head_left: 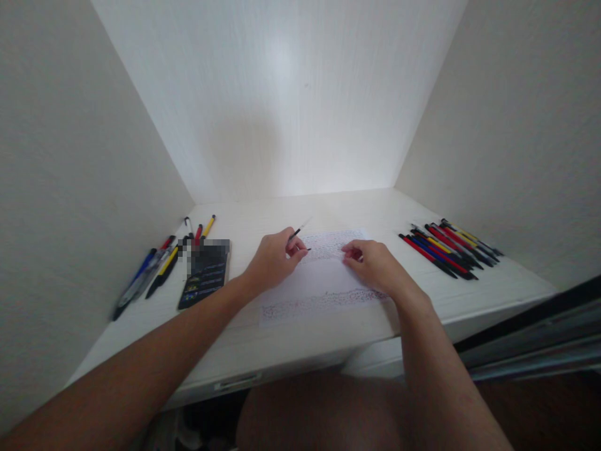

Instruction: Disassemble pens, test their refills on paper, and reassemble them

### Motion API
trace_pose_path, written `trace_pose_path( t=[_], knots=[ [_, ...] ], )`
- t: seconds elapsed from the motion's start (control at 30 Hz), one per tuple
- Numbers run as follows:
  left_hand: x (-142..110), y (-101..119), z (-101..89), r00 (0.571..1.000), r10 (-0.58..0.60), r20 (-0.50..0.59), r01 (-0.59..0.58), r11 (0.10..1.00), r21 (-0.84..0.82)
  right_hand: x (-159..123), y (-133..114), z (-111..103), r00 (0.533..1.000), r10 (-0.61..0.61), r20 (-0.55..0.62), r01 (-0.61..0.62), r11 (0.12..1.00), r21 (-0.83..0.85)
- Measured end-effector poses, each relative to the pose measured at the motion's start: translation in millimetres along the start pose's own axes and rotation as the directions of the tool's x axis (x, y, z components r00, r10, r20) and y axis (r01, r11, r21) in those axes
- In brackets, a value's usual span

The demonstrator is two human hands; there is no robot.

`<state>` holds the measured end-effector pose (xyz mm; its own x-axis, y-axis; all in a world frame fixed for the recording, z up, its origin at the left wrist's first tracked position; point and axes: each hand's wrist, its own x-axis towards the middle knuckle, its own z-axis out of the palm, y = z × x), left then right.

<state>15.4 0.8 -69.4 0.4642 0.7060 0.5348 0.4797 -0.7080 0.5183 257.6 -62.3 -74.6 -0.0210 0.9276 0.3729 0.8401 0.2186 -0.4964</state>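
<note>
My left hand (275, 258) is closed around a thin pen refill (300, 230) with a clear tube and dark tip end, held over the upper left part of a white sheet of paper (322, 282). The sheet lies flat on the white desk (291, 344) and carries rows of scribbled marks at its top and bottom. My right hand (370, 262) rests on the right side of the sheet with its fingers curled; something small may sit under the fingertips, too hidden to name.
A row of red, blue, yellow and black pens (448, 247) lies at the right. Several more pens (157, 266) lie at the left beside a dark card or package (205, 275). White walls enclose the desk on three sides.
</note>
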Motion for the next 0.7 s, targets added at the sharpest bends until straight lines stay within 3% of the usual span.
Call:
trace_pose_path(
  t=[0.27, 0.5, 0.7],
  knots=[
    [0, 4, -0.2, 0.999, -0.003, 0.049, 0.002, 1.000, 0.011, 2, -17, 6, 0.999, -0.047, 0.006, 0.044, 0.970, 0.239],
    [0, 3, -0.3, 0.998, 0.022, 0.064, -0.024, 0.999, 0.026, 2, -20, 12, 0.997, -0.082, 0.006, 0.079, 0.969, 0.235],
    [1, 7, -1.8, 0.999, -0.003, 0.044, 0.006, 0.998, -0.060, 4, -28, 17, 0.997, -0.067, 0.023, 0.060, 0.970, 0.235]
  ],
)
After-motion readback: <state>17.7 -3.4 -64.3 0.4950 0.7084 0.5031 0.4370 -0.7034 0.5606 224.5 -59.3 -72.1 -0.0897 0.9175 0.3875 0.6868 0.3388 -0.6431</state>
